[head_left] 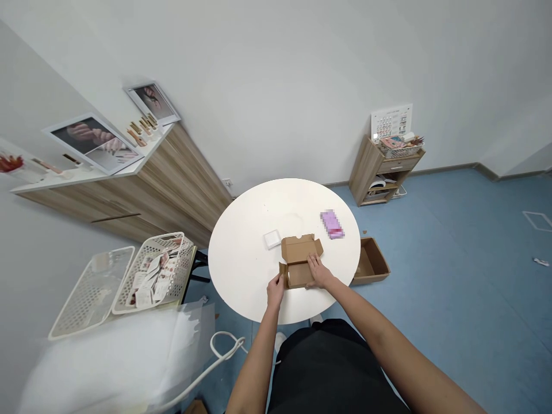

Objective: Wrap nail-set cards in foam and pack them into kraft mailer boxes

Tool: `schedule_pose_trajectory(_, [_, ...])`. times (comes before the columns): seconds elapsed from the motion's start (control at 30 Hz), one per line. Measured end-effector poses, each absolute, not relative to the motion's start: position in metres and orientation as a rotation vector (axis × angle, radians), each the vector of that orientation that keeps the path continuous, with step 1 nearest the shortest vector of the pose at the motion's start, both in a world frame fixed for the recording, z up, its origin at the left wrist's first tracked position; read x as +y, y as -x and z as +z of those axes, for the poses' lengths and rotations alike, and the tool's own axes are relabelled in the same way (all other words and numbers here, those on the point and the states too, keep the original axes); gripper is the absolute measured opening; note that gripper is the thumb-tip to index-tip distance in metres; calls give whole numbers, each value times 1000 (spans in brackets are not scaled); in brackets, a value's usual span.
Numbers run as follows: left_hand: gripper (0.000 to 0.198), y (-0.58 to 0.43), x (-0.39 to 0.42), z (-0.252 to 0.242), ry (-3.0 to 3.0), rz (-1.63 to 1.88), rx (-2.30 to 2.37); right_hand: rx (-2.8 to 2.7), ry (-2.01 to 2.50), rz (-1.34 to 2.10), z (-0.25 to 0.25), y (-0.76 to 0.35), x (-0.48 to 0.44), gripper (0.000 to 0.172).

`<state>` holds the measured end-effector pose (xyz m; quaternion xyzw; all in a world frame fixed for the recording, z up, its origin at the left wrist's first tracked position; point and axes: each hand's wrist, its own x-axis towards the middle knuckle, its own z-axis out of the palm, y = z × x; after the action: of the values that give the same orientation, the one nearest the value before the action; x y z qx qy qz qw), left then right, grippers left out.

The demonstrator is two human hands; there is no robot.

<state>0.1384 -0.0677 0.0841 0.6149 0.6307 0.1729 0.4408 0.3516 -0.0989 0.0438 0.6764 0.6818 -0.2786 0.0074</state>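
Note:
An opened brown cardboard box [298,251] lies on the round white table [241,230], its lid laid back away from me and its flaps spread. At the box's left front corner, my left hand [275,291] pinches a side flap between thumb and fingers. My right hand [318,272] rests on the right part of the box with its fingers stretched out. Left of the box sits a small white square box [272,239]. A pixelated purple item [332,224] lies to the right on the table.
A brown open bin [371,261] stands on the floor right of the table. White baskets [161,270], one holding packets, stand at the left near a wooden cabinet [172,184]. A small wooden shelf unit [364,169] is by the wall.

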Motion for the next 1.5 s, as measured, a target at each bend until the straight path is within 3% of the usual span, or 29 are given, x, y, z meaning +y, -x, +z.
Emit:
schedule_pose_trajectory(0.2, [32, -163, -75, 99, -1747, 291, 1483, 2133, -2127, -858, 44, -351, -99, 138])
schedule_pose_trajectory(0.4, [24, -167, -59, 92, -1892, 76, 1686, 2123, -2132, -889, 49, -350, -100, 133])
schedule_pose_trajectory(0.77, [4, -178, -29, 81, -2058, -107, 1736, 2105, -2108, -860, 42, -349, -95, 142])
schedule_pose_trajectory(1.03, [21, -175, -43, 74, -2206, -65, 1645, 2148, -2164, -929, 46, -352, -101, 139])
schedule_pose_trajectory(1.13, [24, -161, -54, 71, -2314, 187, 1603, 2212, -2147, -938, 45, -349, -105, 138])
schedule_pose_trajectory(1.23, [56, -145, -67, 70, -2506, 409, 1426, 2292, -2075, -900, 45, -342, -106, 136])
schedule_pose_trajectory(1.33, [90, -129, -75, 70, -2650, 274, 1084, 2348, -1977, -840, 47, -330, -102, 132])
schedule_pose_trajectory(1.4, [100, -118, -78, 69, -2633, 157, 996, 2362, -1924, -818, 49, -320, -100, 133])
schedule_pose_trajectory(1.5, [99, -99, -78, 65, -2536, 119, 1070, 2355, -1844, -835, 57, -302, -95, 133])
